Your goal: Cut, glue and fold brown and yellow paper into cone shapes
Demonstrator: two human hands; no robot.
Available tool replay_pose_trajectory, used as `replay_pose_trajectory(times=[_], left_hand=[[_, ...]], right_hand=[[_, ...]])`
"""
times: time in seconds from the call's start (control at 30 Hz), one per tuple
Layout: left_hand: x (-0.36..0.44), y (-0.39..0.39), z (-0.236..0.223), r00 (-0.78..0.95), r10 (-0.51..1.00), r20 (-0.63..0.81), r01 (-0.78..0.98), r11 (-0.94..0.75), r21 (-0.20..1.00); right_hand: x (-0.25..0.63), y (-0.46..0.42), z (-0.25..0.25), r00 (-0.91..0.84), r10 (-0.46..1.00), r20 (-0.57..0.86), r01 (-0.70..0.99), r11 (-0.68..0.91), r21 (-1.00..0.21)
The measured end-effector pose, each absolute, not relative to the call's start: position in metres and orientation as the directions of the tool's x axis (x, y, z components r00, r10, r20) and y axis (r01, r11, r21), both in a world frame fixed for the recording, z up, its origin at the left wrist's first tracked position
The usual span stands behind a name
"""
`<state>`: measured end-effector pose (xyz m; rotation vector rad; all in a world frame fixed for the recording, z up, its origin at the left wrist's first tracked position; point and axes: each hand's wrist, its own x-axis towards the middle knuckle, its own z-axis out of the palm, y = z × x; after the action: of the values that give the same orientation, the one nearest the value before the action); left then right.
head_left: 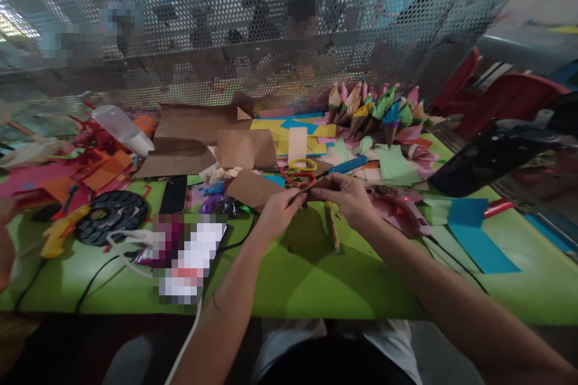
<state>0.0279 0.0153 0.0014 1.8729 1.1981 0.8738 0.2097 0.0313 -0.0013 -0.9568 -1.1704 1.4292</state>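
Observation:
My left hand (280,212) and my right hand (345,197) meet over the middle of the green table. Both pinch a small piece of brown paper (317,185) between thumbs and fingertips; the fingers hide part of it. Just beyond the hands lie red- and yellow-handled scissors (303,165) and a blue tool (348,165), perhaps a cutter. Below the right hand, a pencil (333,228) rests on the table. A brown paper sheet (256,190) is beside the left hand.
Paper cones (391,114) stand at the back right. A pink glue gun (400,209) lies right, a yellow one (65,231) left by a black palette (111,218). A phone (198,258) with a cable lies near my left forearm. A dark bottle-like object (492,156) leans far right.

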Motion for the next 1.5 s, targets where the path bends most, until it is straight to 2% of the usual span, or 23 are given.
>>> replay_pose_trajectory(times=[0.2,0.3,0.47,0.67,0.87,1.0,1.13,1.2,1.33,1.5], left_hand=[[0.027,0.015,0.002,0.361,0.918,0.163,0.436,-0.321,0.841],[0.025,0.016,0.003,0.351,0.925,0.143,0.43,-0.296,0.853],[0.017,0.019,0.007,0.26,0.955,0.143,0.403,-0.242,0.883],[0.01,0.024,0.005,0.068,0.982,0.177,0.266,-0.189,0.945],[0.022,0.018,0.003,0.175,0.977,0.124,0.225,-0.162,0.961],[0.022,0.017,0.001,0.147,0.975,0.169,0.27,-0.203,0.941],[0.02,0.019,0.003,0.091,0.969,0.23,0.269,-0.246,0.931],[0.021,0.019,0.004,0.069,0.973,0.221,0.227,-0.231,0.946],[0.026,0.019,0.0,0.139,0.977,0.16,0.148,-0.18,0.973],[0.025,0.019,-0.003,0.166,0.973,0.16,0.199,-0.193,0.961]], right_hand=[[0.208,0.031,0.0,-0.243,0.97,0.0,-0.206,-0.051,-0.977],[0.209,0.031,-0.001,-0.186,0.983,0.005,-0.196,-0.032,-0.98],[0.209,0.031,-0.001,-0.063,0.998,0.024,-0.245,0.008,-0.97],[0.213,0.033,0.003,0.045,0.998,0.041,-0.298,0.053,-0.953],[0.21,0.032,-0.002,0.005,1.0,0.024,-0.294,0.024,-0.955],[0.209,0.03,-0.003,-0.07,0.998,-0.002,-0.279,-0.022,-0.96],[0.212,0.031,-0.004,-0.124,0.992,-0.027,-0.157,-0.047,-0.986],[0.211,0.031,-0.005,-0.118,0.992,-0.033,-0.137,-0.05,-0.989],[0.206,0.03,-0.007,-0.112,0.993,-0.035,-0.191,-0.056,-0.98],[0.207,0.029,-0.006,-0.173,0.985,-0.016,-0.109,-0.036,-0.993]])
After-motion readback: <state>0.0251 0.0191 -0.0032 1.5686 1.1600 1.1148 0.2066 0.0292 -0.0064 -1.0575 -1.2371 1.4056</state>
